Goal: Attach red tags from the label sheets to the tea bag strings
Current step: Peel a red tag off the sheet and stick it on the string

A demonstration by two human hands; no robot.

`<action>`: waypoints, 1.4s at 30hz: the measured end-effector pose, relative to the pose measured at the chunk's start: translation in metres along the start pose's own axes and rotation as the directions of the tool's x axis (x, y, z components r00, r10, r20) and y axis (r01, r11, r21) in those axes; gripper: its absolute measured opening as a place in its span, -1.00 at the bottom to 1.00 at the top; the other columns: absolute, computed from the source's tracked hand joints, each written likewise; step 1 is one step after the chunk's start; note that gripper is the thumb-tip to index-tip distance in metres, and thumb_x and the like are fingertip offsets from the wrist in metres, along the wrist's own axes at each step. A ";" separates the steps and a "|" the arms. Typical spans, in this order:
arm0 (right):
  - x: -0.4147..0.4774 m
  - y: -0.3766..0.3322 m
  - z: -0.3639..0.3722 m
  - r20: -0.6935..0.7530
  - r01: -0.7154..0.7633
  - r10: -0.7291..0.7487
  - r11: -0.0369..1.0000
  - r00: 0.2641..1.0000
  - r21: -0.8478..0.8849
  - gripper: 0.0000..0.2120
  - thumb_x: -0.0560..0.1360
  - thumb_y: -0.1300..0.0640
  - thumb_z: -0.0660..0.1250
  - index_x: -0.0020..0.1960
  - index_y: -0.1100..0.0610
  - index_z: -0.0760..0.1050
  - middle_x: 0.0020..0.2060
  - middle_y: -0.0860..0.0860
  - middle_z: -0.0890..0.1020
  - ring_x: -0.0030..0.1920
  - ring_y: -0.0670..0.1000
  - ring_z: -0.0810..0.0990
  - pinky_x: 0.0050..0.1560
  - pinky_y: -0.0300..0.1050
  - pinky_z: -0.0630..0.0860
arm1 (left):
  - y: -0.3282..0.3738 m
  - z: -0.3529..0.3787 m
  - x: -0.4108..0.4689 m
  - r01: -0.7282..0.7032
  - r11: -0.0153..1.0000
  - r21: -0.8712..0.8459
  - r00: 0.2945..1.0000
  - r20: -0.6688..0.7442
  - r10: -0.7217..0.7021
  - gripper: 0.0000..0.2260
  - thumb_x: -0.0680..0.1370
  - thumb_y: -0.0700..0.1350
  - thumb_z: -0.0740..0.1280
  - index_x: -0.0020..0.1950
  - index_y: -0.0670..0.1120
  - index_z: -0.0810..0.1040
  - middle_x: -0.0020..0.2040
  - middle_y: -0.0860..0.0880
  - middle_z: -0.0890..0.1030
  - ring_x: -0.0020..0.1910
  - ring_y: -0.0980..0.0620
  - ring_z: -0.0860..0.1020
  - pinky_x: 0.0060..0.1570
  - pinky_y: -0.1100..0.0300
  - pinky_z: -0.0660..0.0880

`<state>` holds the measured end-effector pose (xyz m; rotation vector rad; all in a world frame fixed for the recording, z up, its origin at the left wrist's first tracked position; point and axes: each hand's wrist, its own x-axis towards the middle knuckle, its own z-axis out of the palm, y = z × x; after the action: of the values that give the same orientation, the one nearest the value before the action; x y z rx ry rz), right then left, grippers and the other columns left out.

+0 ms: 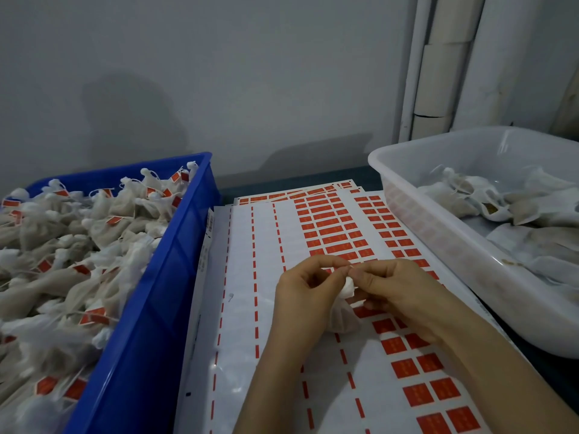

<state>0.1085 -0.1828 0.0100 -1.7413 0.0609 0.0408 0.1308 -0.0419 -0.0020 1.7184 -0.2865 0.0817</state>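
Pinching one tea bag (343, 319) between two hands
Fingertips of the left hand (308, 296) and right hand (398, 292) meet, both curled on the bag's gathered top; its body hangs just below, between the palms, over the label sheet (238, 308), with rows of red tags (332, 230) beyond the fingertips and under the right wrist

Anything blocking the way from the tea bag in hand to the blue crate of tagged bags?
Nothing visible. Only the flat label sheet lies between the tea bag and the blue crate; its raised wall must be cleared.
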 end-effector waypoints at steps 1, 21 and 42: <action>0.000 0.001 0.000 0.005 -0.002 0.002 1.000 1.000 -0.002 -0.86 0.29 -0.11 0.31 -0.19 -0.14 0.57 -0.29 -0.24 0.66 -0.25 -0.21 0.65 -0.37 -0.40 0.49 | 0.000 0.000 0.000 0.007 1.000 -0.002 1.000 -0.001 -0.007 -0.80 0.49 -0.15 0.39 -0.21 0.17 0.59 -0.24 0.30 0.62 -0.15 0.30 0.58 -0.27 0.50 0.50; 0.002 0.004 0.003 0.040 -0.062 0.065 0.996 0.997 -0.065 -0.74 0.44 -0.13 0.23 -0.17 0.02 0.58 -0.39 -0.06 0.62 -0.38 -0.09 0.60 -0.26 -0.34 0.50 | 0.001 0.000 0.000 0.103 0.992 -0.071 0.994 -0.024 -0.105 -0.95 0.46 -0.03 0.44 -0.16 0.10 0.59 -0.18 0.39 0.59 -0.11 0.44 0.53 -0.33 0.55 0.46; 0.004 -0.006 0.008 -0.019 -0.103 0.161 0.718 0.987 0.688 -0.82 0.57 0.21 0.18 -0.09 0.26 0.52 -0.31 0.14 0.63 -0.41 -0.02 0.58 -0.31 -0.21 0.59 | 0.002 0.003 0.000 0.134 0.991 0.008 0.989 -0.058 -0.134 -0.94 0.46 -0.04 0.43 -0.20 0.08 0.58 -0.28 0.31 0.59 -0.20 0.38 0.54 -0.43 0.54 0.41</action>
<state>0.1132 -0.1739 0.0147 -0.9798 0.2315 0.0477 0.1302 -0.0454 -0.0008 1.7400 -0.1278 0.0340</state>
